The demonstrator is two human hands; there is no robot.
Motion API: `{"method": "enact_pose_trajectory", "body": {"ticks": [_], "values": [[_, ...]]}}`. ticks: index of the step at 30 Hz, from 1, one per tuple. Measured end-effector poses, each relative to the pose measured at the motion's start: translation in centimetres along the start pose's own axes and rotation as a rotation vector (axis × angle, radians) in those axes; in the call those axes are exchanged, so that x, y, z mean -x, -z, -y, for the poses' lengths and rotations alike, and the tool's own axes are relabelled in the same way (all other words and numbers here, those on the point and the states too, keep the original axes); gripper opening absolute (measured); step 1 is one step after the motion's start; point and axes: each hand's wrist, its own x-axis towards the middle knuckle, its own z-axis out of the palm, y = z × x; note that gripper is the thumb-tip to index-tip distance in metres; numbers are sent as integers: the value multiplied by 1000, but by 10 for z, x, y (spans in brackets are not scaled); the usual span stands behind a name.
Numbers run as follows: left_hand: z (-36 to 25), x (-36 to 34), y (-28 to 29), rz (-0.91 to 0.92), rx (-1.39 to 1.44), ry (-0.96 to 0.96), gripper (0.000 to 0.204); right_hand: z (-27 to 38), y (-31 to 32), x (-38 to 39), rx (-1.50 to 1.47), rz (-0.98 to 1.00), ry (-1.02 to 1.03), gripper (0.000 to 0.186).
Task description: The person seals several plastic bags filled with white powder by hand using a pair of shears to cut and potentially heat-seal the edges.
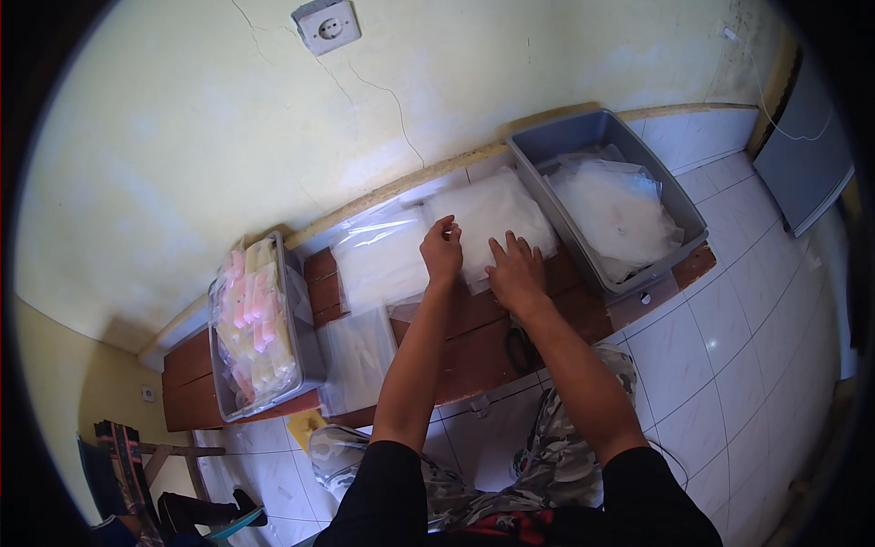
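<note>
Your work lies on the clear plastic film [492, 205] in the middle of the frame, a loose pile on the reddish-brown counter [469, 342], just beside the grey tub [565, 137] at upper right. Your right hand [517, 278] lies palm down with its fingers spread apart on the pile's near part, clamped on nothing; your left hand [444, 253] is raised at the pile's left edge, thumb and fingers curled near each other, and you cannot tell from this view whether that grip has a film edge in it. The step looks like sorting or smoothing thin layers, so let the right hand press lightly as an anchor, lift one corner with the left fingertips, and draw it away low and flat; such film probably clings and creases, so rub the corner to part the layers before you pull. Mind that the neighbouring film stack [375, 264] to the left lies close enough to be dragged along. As for direction, the pile's far edge climbs toward the upper right of the frame, following the wall, while its sides slant down toward the lower right; it looks nearly square, so no long axis stands out clearly.
</note>
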Motion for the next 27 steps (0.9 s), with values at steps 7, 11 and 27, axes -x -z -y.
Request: {"method": "enact_pose_trajectory", "body": {"ticks": [7, 11, 27], "values": [[-6, 23, -8, 9, -563, -377, 39, -12, -9, -5, 46, 96, -20, 56], [-3, 28, -8, 102, -662, -418, 37, -19, -14, -12, 12, 74, 10, 55], [-35, 123, 205, 219, -756, -186, 30, 100, -25, 42, -439, 31, 421, 37]]}}
